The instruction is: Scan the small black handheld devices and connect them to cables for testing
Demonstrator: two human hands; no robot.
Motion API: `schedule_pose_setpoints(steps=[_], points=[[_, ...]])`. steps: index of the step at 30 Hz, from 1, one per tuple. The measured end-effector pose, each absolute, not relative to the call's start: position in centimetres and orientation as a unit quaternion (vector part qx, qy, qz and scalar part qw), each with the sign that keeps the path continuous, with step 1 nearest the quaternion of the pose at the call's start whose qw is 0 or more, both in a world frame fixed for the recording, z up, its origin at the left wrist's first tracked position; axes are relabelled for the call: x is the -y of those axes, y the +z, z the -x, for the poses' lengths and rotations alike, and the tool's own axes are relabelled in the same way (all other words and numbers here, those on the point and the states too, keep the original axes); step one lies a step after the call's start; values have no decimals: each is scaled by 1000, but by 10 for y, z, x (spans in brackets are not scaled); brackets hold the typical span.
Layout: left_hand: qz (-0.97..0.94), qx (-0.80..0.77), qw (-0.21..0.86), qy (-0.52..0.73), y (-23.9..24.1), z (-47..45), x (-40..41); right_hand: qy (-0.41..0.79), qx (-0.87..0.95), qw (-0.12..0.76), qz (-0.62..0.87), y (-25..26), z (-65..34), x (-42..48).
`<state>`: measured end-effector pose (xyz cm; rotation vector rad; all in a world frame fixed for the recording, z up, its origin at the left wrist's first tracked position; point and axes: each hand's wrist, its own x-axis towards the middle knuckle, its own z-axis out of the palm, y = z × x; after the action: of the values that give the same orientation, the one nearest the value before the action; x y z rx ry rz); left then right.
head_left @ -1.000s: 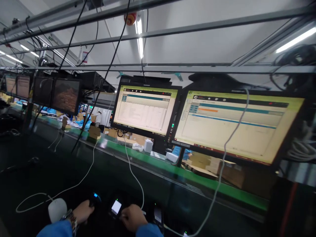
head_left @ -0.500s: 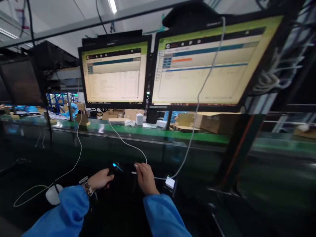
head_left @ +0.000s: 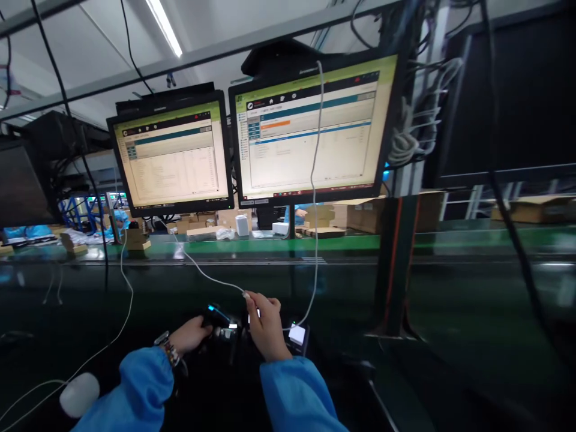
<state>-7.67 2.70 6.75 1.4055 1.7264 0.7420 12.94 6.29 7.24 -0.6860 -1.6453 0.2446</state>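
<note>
A small dark device [head_left: 221, 318] with a blue light sits between the two hands on the dark bench. The left hand [head_left: 191, 335] is curled around its near end, gripping it. The right hand [head_left: 265, 321], fingers pinched, holds a white cable [head_left: 202, 273] at the device's far side. Just right of that hand lies a white-lit unit [head_left: 297, 335]; well left, a white mouse [head_left: 80, 394]. Beyond them hang two monitors [head_left: 310, 129].

small dark device [head_left: 219, 316], blue-lit, white cable [head_left: 211, 279] plugged in
</note>
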Motion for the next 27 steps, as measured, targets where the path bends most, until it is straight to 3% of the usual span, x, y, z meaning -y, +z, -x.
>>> schedule_pose_setpoints(steps=[27], points=[[-578, -702, 322, 263, 71, 63, -41, 80, 727, 604, 317, 83, -136, -60]])
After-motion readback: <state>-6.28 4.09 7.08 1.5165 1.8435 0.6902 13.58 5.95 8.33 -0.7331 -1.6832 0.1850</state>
